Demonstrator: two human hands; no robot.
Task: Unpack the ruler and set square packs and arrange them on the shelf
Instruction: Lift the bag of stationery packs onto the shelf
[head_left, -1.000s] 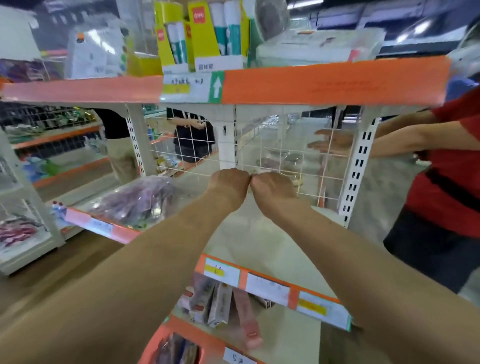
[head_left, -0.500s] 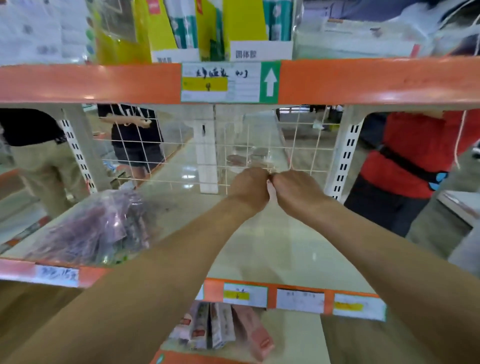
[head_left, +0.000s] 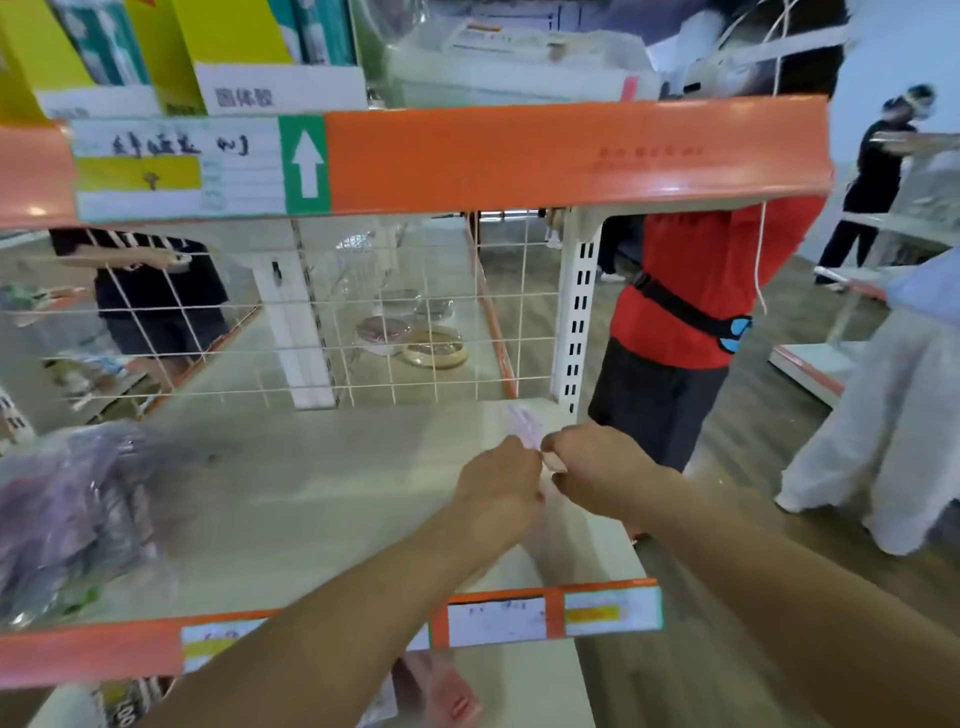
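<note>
Store shelf (head_left: 311, 493), people behind: left grip (head_left: 498, 483) and right grip (head_left: 597, 467) both pinch a thin pack (head_left: 524, 423) near its back right corner. Looks light, flimsy, slick-wrapped; best held by its edges, I'd say.

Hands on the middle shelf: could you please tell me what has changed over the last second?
The left hand and right hand have shifted together toward the right end of the shelf, near the slotted upright, still pinching a pale pack between them; its tip now shows above them. The person in red has withdrawn their arms from the shelf. The purple bag stayed on the left.
</note>
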